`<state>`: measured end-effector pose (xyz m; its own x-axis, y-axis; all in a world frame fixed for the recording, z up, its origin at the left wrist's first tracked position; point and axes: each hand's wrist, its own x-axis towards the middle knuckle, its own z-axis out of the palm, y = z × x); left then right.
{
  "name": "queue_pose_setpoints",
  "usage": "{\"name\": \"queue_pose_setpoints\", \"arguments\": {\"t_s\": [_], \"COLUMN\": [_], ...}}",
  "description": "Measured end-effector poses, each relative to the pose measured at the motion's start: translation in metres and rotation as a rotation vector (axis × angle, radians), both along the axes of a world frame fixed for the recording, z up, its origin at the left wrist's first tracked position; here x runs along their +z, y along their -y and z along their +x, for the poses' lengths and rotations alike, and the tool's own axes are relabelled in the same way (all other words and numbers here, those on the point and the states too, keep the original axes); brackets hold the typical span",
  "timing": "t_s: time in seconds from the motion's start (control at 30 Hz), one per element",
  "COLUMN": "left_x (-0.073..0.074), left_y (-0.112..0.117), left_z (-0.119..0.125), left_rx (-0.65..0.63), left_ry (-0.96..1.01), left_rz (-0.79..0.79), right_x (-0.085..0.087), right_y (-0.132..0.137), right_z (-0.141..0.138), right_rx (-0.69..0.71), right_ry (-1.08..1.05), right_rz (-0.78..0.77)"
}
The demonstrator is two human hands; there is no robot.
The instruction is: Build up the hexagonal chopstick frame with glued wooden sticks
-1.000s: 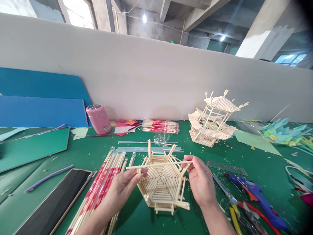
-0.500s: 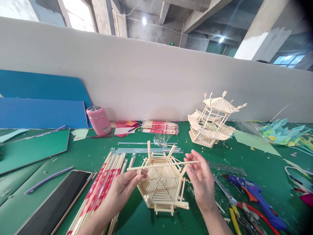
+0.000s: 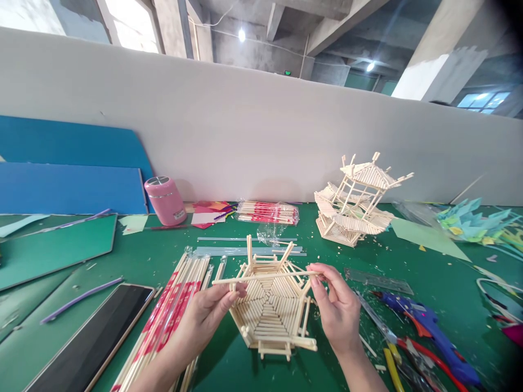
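Note:
A hexagonal chopstick frame (image 3: 267, 324) with a floor of radiating sticks, short uprights and low railings stands on the green table. One chopstick (image 3: 272, 276) spans it from left to right, about level with the tops of the front side posts. My left hand (image 3: 210, 307) is closed in a pinch near this chopstick's left end, at the frame's left upright; the fingers partly hide the contact. My right hand (image 3: 337, 299) pinches the right end between thumb and fingers, beside the frame's right corner.
Wrapped chopsticks (image 3: 174, 305) and a phone (image 3: 96, 337) lie left. A glue gun (image 3: 429, 326), pliers (image 3: 417, 359) and a clear ruler (image 3: 379, 280) lie right. Behind stand a chopstick pavilion (image 3: 355, 201) and a pink cup (image 3: 165, 201).
My right hand's raised, spread fingers have come down and closed on the chopstick's right end. The left hand and the frame have stayed in place.

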<state>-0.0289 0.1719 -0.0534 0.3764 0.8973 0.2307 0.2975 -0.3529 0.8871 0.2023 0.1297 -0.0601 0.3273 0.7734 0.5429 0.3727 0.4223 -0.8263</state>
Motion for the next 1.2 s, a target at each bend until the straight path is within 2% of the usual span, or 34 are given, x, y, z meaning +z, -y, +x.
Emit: {"name": "queue_pose_setpoints", "arguments": {"t_s": [0.23, 0.4, 0.5, 0.57, 0.63, 0.73, 0.8, 0.87, 0.97, 1.2], "left_x": [0.005, 0.009, 0.007, 0.006, 0.005, 0.006, 0.007, 0.008, 0.007, 0.007], "left_y": [0.005, 0.010, 0.010, 0.010, 0.010, 0.010, 0.010, 0.011, 0.011, 0.011], "left_z": [0.002, 0.002, 0.002, 0.002, 0.002, 0.002, 0.002, 0.002, 0.002, 0.002], "left_rx": [0.013, -0.042, -0.060, -0.066, -0.069, -0.069, -0.063, -0.061, -0.062, -0.037], "left_ry": [-0.001, 0.035, 0.046, 0.062, 0.062, 0.050, 0.049, 0.048, 0.048, 0.060], "left_rz": [-0.040, -0.082, -0.081, -0.075, -0.075, -0.073, -0.067, -0.068, -0.066, -0.051], "right_x": [-0.004, -0.005, 0.006, 0.019, 0.036, 0.065, 0.082, 0.092, 0.095, 0.086], "right_y": [0.003, 0.004, 0.007, 0.010, 0.012, 0.008, 0.000, -0.012, -0.027, -0.036], "right_z": [0.004, 0.004, 0.003, 0.002, 0.002, -0.005, -0.014, -0.026, -0.042, -0.050], "right_rx": [0.012, 0.035, -0.053, -0.179, -0.210, 0.029, 0.214, 0.330, 0.415, 0.420], "right_ry": [-0.020, -0.033, 0.056, 0.154, 0.273, 0.520, 0.713, 0.881, 1.031, 1.121], "right_rz": [-0.015, -0.028, 0.039, 0.114, 0.176, 0.209, 0.185, 0.129, 0.076, 0.072]}}
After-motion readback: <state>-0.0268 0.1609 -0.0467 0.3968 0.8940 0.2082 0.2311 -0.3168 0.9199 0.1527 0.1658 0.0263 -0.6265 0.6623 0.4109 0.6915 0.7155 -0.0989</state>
